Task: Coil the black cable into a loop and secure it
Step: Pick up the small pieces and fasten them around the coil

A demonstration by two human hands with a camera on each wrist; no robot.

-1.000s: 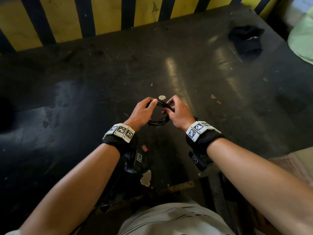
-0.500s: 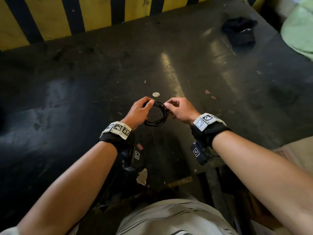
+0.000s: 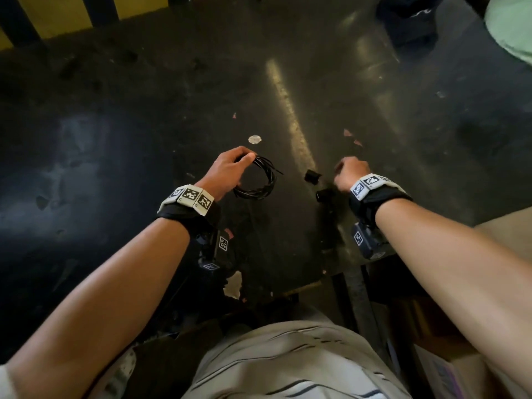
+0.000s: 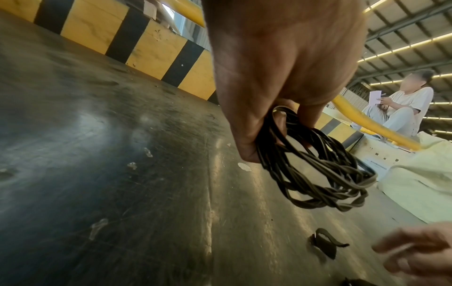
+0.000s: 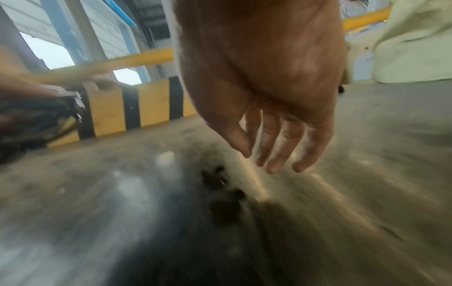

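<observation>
The black cable [image 3: 260,180] is wound into a small loop of several turns, held just above the dark table [image 3: 115,156]. My left hand [image 3: 227,171] grips the loop's far left side between thumb and fingers; the left wrist view shows the coiled cable [image 4: 318,170] hanging from those fingers. My right hand [image 3: 349,171] is off the cable, to the right, holding nothing, its fingers [image 5: 274,147] relaxed and pointing down over the table. Two small black straps lie on the table by it: one strap [image 3: 312,176] between the hands, another strap [image 3: 324,194] nearer my right wrist.
A yellow and black striped barrier [image 3: 72,15] runs along the table's far edge. A dark bundle [image 3: 408,21] sits at the far right, with pale green cloth [image 3: 509,27] beyond. A person [image 4: 401,104] sits past the yellow rail [image 4: 371,125]. A small white disc [image 3: 254,139] lies beyond the cable.
My right hand has let go of the coil and moved to the right, toward the black straps. The left hand now holds the loop alone.
</observation>
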